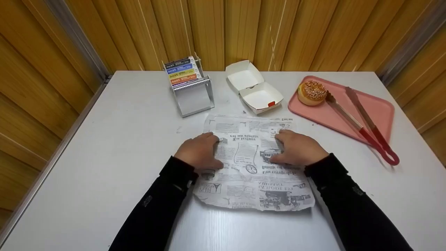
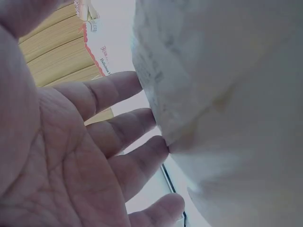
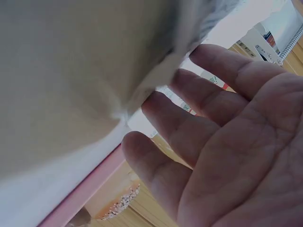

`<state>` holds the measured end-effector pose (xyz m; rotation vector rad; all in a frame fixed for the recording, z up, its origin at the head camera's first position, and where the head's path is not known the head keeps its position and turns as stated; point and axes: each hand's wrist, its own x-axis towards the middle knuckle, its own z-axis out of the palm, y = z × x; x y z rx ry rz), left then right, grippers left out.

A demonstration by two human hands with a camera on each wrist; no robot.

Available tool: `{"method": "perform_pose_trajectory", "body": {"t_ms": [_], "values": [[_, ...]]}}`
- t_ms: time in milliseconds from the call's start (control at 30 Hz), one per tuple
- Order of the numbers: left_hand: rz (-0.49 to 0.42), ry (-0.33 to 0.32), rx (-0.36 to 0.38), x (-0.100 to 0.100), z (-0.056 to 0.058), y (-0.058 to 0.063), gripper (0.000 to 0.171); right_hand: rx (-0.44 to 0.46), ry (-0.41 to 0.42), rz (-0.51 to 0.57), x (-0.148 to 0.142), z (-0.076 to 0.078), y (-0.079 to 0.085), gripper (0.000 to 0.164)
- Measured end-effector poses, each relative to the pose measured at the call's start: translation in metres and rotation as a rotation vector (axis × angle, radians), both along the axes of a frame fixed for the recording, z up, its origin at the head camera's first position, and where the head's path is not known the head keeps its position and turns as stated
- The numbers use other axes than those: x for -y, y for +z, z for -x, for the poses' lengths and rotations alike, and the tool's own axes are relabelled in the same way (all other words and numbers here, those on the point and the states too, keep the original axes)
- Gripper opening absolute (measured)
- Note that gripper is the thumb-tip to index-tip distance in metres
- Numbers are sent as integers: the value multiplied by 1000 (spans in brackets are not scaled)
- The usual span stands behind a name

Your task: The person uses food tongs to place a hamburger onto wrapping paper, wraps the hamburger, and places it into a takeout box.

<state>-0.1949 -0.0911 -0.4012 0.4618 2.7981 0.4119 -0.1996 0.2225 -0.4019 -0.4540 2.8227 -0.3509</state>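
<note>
Left hand (image 1: 200, 150) at one side, right hand (image 1: 301, 148) at the other, and we're touching the printed paper (image 1: 245, 157) with both, fingers spread, nothing pinched! The paper lies on the worktop (image 1: 87, 157), right before us. Just beyond it we spot the open box (image 1: 263, 96); off right, the bun (image 1: 312, 93) and tongs (image 1: 348, 115) rest on the pink tray (image 1: 378, 109).

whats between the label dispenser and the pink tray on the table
In the head view, an open white box stands between the dispenser and the tray, with table top showing on either side.
</note>
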Motion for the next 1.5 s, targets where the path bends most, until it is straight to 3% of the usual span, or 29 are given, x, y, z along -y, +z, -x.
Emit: {"method": "perform_pose_trajectory", "body": {"t_ms": [200,367,433,600,800,1000,1133,1300,1500], "values": [[34,-21,-5,-4,-3,8,71,-38,-22,-82,4,-9,7,56],[98,-103,-32,-16,-17,19,77,-78,-20,-151,7,-18,13,60],[114,-133,-26,-20,-23,19,72,-72,-22,-153,8,-21,16,58],[137,-132,-31,-23,-30,14,54,-37,-42,-122,12,-24,20,49],[69,-82,-40,-21,-30,11,36,-131,33,-59,13,-22,15,46],[61,-60,-44,-22,-24,8,58,-86,29,-33,10,-21,12,53],[57,-44,-2,-22,-21,5,52,-84,28,-25,8,-20,11,52],[48,-50,-2,-21,-20,3,50,-71,26,-24,7,-19,11,52],[61,-48,-3,-20,-20,3,63,-48,7,-13,4,-16,10,49]]}}
